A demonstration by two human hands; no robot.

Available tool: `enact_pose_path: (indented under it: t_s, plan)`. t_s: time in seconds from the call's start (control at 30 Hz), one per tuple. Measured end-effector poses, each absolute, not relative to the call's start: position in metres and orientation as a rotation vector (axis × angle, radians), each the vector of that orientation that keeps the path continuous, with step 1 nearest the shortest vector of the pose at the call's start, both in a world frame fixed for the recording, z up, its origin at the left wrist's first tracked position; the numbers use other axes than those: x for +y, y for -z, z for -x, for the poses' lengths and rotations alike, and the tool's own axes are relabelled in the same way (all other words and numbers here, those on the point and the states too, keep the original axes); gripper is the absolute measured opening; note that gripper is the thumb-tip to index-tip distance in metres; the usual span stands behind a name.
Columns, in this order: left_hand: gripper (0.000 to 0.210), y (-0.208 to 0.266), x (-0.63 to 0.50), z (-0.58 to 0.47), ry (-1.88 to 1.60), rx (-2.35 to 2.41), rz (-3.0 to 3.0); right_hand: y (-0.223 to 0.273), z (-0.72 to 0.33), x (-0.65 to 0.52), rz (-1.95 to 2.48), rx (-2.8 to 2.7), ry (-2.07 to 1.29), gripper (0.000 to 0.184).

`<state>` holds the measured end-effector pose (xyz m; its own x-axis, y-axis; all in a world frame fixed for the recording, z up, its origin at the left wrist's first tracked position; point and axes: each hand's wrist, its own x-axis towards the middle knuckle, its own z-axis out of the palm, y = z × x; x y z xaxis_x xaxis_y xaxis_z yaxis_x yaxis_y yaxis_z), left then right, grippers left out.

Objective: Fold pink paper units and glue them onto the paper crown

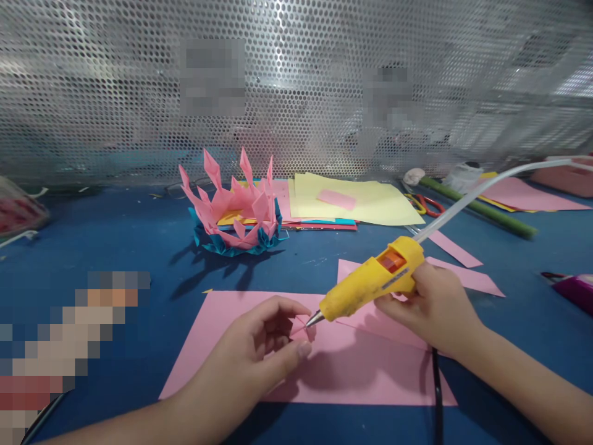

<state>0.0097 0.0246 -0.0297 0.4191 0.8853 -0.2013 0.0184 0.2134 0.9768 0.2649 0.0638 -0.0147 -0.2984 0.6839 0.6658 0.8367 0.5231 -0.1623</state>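
Between the thumb and fingers of my left hand (259, 352) is a small folded pink paper piece (301, 329). My right hand (435, 303) is wrapped round the handle of a yellow hot glue gun (365, 284). Its metal nozzle meets the pink piece or sits just over it; I cannot tell if they touch. A long translucent glue stick (467, 201) runs up out of the gun's back, and a black cord (437, 389) hangs below. Under both hands lies a large pink paper sheet (370, 377), partly overlapped by other pink paper (349, 270).
A pink folded-paper crown (231, 216) with a blue crinkled base stands at centre back. Behind it are yellow paper sheets (356, 210), scissors (428, 205) and a green stem (482, 210). A perforated metal panel (301, 93) closes the back. Another person's blurred arm (60, 352) reaches in at left.
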Motion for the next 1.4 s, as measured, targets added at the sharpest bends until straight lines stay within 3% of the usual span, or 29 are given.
enact_pose_path:
  t_s: [1.4]
  plan:
    - [0.018,0.0289,0.0232,-0.0094,-0.776,0.948,-1.160,0.0147,-0.2696,0.0653,1.217,-2.080,0.305,0.019]
